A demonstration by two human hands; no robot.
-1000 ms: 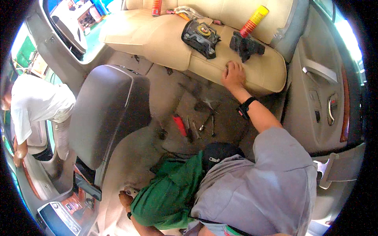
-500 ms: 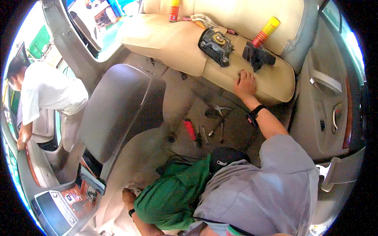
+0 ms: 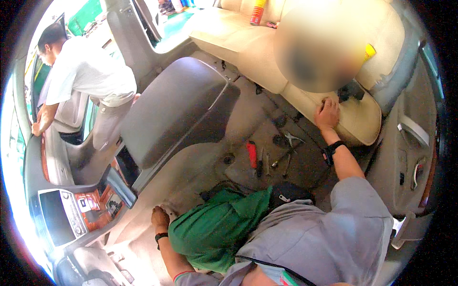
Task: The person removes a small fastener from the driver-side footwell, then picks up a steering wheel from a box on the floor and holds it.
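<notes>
My right hand (image 3: 327, 115) rests on the front of the beige rear seat cushion (image 3: 365, 126), fingers lightly bent and holding nothing. Just beyond it lies a black plastic part (image 3: 351, 90). My left hand (image 3: 160, 218) is down beside my green trousers (image 3: 222, 224), its fingers curled at a pale floor fitting; what they grip is hidden. Between my arms, several tools lie on the brown floor carpet: a red-and-black handled tool (image 3: 252, 153), pliers (image 3: 292, 139), a socket wrench (image 3: 275, 164), and thin metal rods.
A blurred patch covers part of the seat. One red-and-yellow spray can (image 3: 257, 12) stands at its left; another can's yellow top (image 3: 369, 51) shows at right. A grey folded seatback (image 3: 174, 112) fills the left. A person in white (image 3: 90, 71) leans at the doorway. The door panel (image 3: 405, 157) bounds the right.
My view has shifted, so the cabin appears farther right. Both hands keep about the same places, the right one's fingers more bent. Blur now hides the black part with a round yellow centre.
</notes>
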